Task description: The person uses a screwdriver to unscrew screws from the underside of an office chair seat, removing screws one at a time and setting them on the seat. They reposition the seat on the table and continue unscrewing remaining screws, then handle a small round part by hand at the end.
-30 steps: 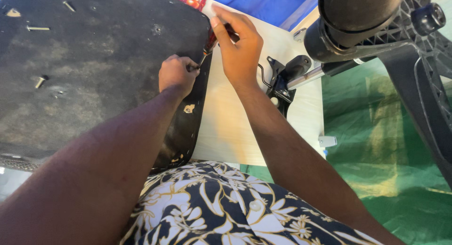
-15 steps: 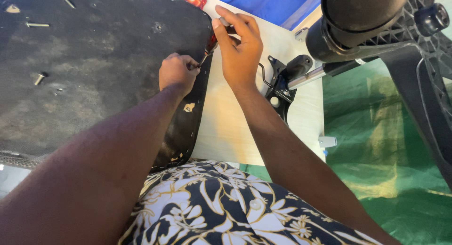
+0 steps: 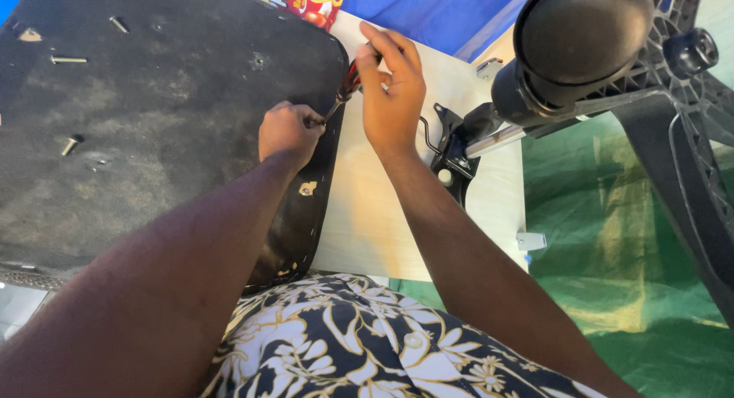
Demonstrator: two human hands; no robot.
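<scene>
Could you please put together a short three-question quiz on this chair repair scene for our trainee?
1. True or false: the right hand grips the screwdriver.
2. Where does the left hand rest? A) on the edge of the black seat underside B) on the green sheet
3. What lies loose on the seat underside?

Key: 1 true. 2 A. 3 bolts.
</scene>
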